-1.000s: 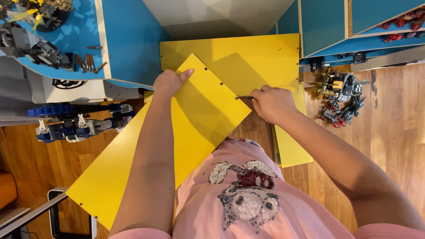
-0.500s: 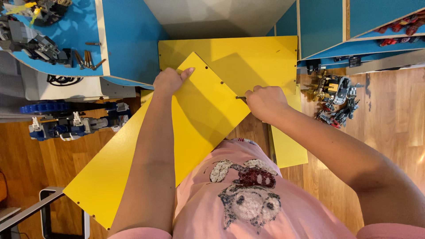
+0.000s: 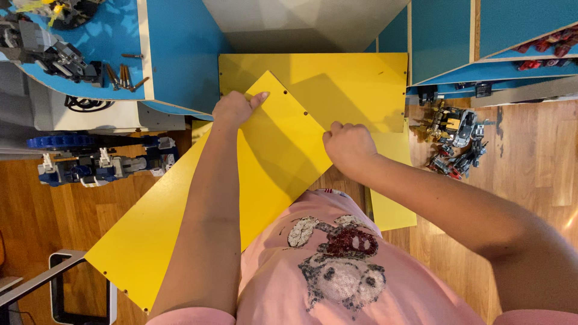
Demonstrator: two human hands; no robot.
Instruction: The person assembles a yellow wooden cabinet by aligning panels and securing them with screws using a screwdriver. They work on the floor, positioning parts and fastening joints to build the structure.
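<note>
A long yellow board (image 3: 277, 150) with small holes along its edges slants from the lower left up to the middle. My left hand (image 3: 233, 108) grips its upper left edge near the top corner. My right hand (image 3: 348, 146) is closed on its right edge. Under it lies a second yellow panel (image 3: 355, 84), flat between blue cabinet walls. A narrow yellow piece (image 3: 391, 207) shows below my right arm on the wooden floor.
A blue shelf (image 3: 174, 54) stands at the left, with screws (image 3: 123, 75) and a grey toy model (image 3: 48, 48) on its top. Blue cabinets (image 3: 445, 36) stand at the right. Toy robots (image 3: 454, 138) lie on the floor right; a blue-and-white model (image 3: 90, 165) sits left.
The view has shifted slightly; the board and both hands keep nearly the same grip, with my right hand a little lower along the board's right edge.
</note>
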